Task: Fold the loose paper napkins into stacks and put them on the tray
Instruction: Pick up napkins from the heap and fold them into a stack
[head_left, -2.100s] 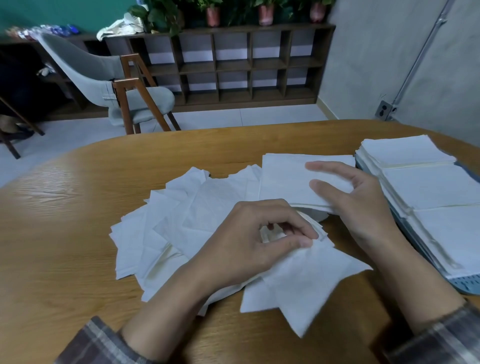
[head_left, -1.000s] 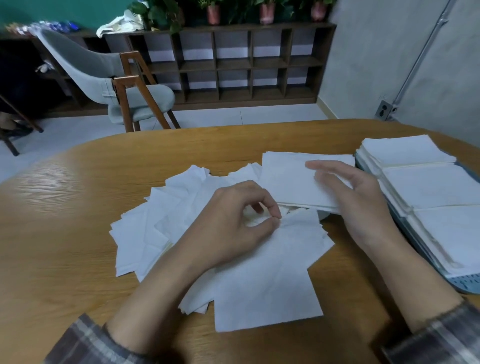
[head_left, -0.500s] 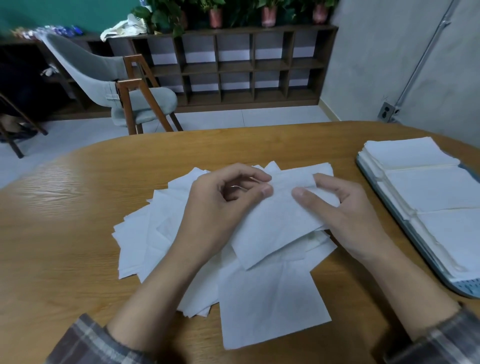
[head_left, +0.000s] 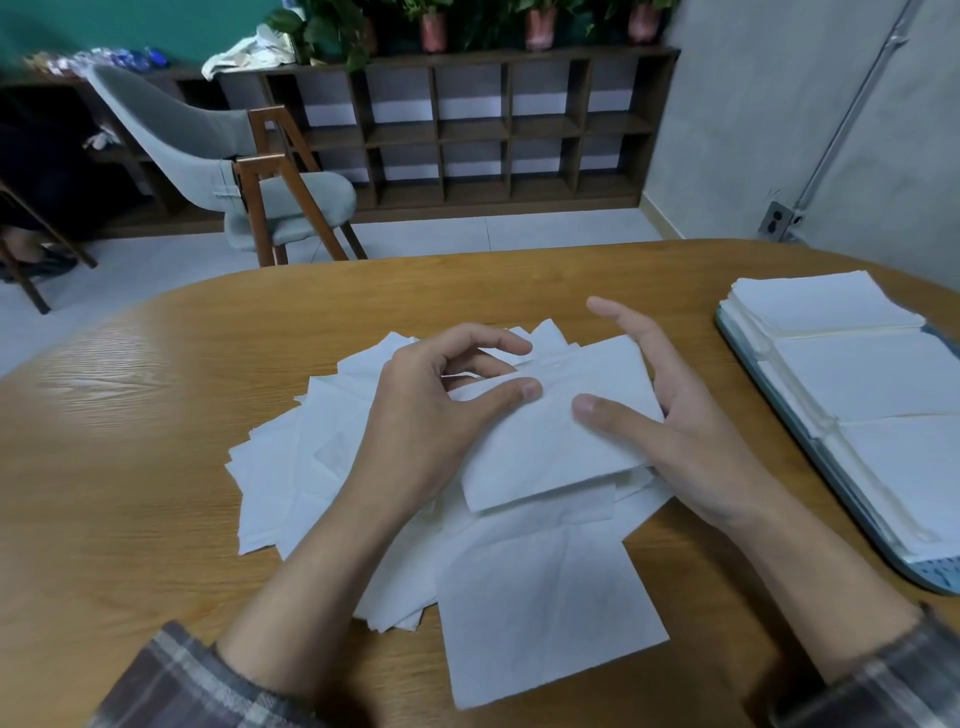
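Both hands hold a folded white napkin (head_left: 550, 447) just above the loose napkin pile (head_left: 311, 467) at the table's middle. My left hand (head_left: 441, 410) pinches its left part, thumb on top and fingers curled behind the upper edge. At the right end my right hand (head_left: 675, 421) has its thumb on top and its fingers spread behind. One unfolded napkin (head_left: 545, 613) lies flat at the front of the pile. The grey-blue tray (head_left: 831, 488) sits at the right table edge and carries three stacks of folded napkins (head_left: 872, 374).
Bare wooden table (head_left: 130, 467) lies left of the pile and between the pile and the tray. Beyond the table stand a grey chair (head_left: 249, 171) and a low wooden shelf (head_left: 467, 130) against the wall.
My left hand dragged one napkin flat to the front and let it go. Both hands then took up the folded napkin, and my right fingers have spread wider.
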